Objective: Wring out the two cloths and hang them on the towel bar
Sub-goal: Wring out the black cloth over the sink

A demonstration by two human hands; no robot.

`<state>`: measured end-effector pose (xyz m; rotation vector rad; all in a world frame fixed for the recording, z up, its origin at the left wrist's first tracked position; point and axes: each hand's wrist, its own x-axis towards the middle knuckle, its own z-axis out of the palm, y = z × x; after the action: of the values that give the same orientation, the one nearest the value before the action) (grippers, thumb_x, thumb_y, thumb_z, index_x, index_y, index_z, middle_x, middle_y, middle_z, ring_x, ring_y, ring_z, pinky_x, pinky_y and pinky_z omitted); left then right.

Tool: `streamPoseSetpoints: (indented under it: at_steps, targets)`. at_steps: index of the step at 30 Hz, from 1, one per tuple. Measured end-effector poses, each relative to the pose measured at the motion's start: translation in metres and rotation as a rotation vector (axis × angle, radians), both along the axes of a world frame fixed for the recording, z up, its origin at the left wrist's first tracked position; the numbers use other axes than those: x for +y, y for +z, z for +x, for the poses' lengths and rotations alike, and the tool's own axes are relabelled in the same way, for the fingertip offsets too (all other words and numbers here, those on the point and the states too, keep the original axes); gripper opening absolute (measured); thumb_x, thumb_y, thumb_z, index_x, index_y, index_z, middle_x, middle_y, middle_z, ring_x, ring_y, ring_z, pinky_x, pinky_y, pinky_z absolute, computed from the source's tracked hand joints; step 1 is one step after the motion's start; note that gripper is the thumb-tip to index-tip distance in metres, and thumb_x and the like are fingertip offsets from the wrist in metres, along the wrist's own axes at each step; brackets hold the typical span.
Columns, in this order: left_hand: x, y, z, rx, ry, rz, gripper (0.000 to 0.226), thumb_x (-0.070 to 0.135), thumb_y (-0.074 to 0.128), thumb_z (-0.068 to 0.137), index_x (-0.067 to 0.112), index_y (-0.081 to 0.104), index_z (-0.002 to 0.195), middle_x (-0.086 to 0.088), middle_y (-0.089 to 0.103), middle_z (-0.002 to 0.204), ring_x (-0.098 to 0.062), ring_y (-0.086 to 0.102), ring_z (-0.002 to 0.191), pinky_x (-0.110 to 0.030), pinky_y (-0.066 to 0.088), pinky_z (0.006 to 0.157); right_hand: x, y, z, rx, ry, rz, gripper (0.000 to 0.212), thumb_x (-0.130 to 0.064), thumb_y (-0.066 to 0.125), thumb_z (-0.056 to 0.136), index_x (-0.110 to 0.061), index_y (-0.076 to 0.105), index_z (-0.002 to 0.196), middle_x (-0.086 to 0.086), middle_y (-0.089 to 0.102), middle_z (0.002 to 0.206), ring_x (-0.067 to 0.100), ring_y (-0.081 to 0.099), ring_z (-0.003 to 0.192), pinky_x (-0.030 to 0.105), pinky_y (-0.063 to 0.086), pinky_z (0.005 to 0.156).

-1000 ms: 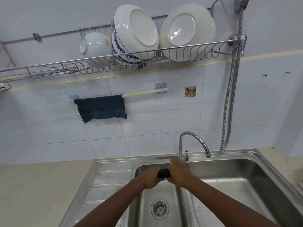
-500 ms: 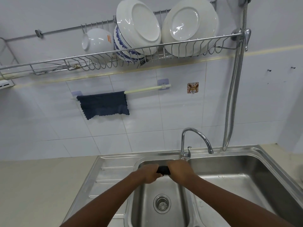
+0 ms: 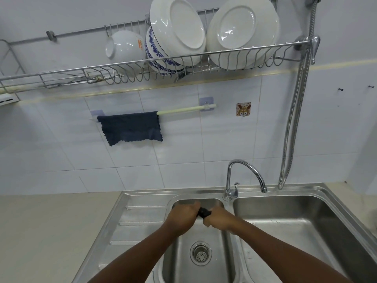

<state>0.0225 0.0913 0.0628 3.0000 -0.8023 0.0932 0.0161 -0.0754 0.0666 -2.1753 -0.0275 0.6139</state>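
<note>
Both hands are over the small basin of the sink point(image 3: 318, 194), just in front of the faucet point(image 3: 242, 174). The left hand point(image 3: 184, 214) is fisted tight around one end of a dark cloth point(image 3: 204, 213), the right hand point(image 3: 217, 219) clenched around the other end, and only a short bunched knot of fabric shows between the two fists. The fists sit almost touching, knuckles facing the faucet, forearms reaching in from the near edge of the sink. Below them, in the floor of that basin, sits the drain strainer point(image 3: 201, 253). To the right of the faucet lies the larger basin; to its left, the ribbed draining board point(image 3: 140, 217).

Up on the tiled wall, above and left of the faucet, the towel bar point(image 3: 185, 109) runs pale and slightly tilted. A second dark blue cloth point(image 3: 130, 127) is draped over its left half, hanging flat against the tiles, scalloped hem down. The right half of the bar is bare. Higher still above the faucet, a wire dish rack point(image 3: 214, 56) holds two big white plates point(image 3: 177, 27), a blue-patterned bowl and a white bowl point(image 3: 123, 46) on edge. A metal shower hose point(image 3: 293, 123) hangs down the wall to the right of the faucet, and a small sticker hook point(image 3: 243, 109) sits just right of the bar's end.
</note>
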Motion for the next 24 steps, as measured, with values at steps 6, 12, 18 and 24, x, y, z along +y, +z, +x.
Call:
streamPoseSetpoints:
  at_steps: [6,12,18,24]
  targets:
    - [-0.001,-0.008,-0.003,-0.012,-0.021,-0.032,0.015,0.022,0.040,0.096,0.014,0.046,0.108,-0.009,0.070,0.093,-0.026,0.065,0.076,-0.034,0.043,0.058,-0.001,-0.006,-0.008,0.076,-0.047,0.090,0.026,-0.018,0.062,0.060,-0.011,0.055,0.084,0.002,0.046,0.055,0.011,0.039,0.041,0.020,0.030,0.042]
    - [-0.004,0.004,-0.006,0.352,0.120,-0.267,0.020,0.023,0.051,0.094,0.017,0.042,0.111,-0.009,0.062,0.098,-0.021,0.063,0.085,-0.034,0.052,0.075,-0.010,-0.015,-0.011,-0.209,0.074,-0.079,0.023,-0.048,0.067,0.074,-0.028,0.055,0.071,-0.008,0.056,0.066,0.007,0.052,0.058,0.024,0.039,0.058]
    - [0.006,0.026,-0.005,0.584,0.229,-0.754,0.021,0.020,0.071,0.083,0.016,0.054,0.095,-0.004,0.067,0.089,-0.008,0.065,0.070,-0.015,0.051,0.058,-0.024,-0.010,-0.019,-0.398,0.020,-0.044,0.021,-0.046,0.049,0.093,-0.026,0.055,0.088,-0.011,0.052,0.070,0.006,0.050,0.064,0.025,0.037,0.059]
    - [0.001,0.025,-0.021,0.488,0.431,-1.093,0.021,0.025,0.065,0.089,0.014,0.063,0.072,-0.006,0.065,0.067,-0.016,0.061,0.060,-0.031,0.049,0.062,-0.033,-0.012,-0.024,-0.529,-0.102,0.114,0.021,-0.015,0.070,0.079,-0.026,0.066,0.097,-0.012,0.063,0.095,-0.004,0.055,0.089,0.011,0.039,0.076]
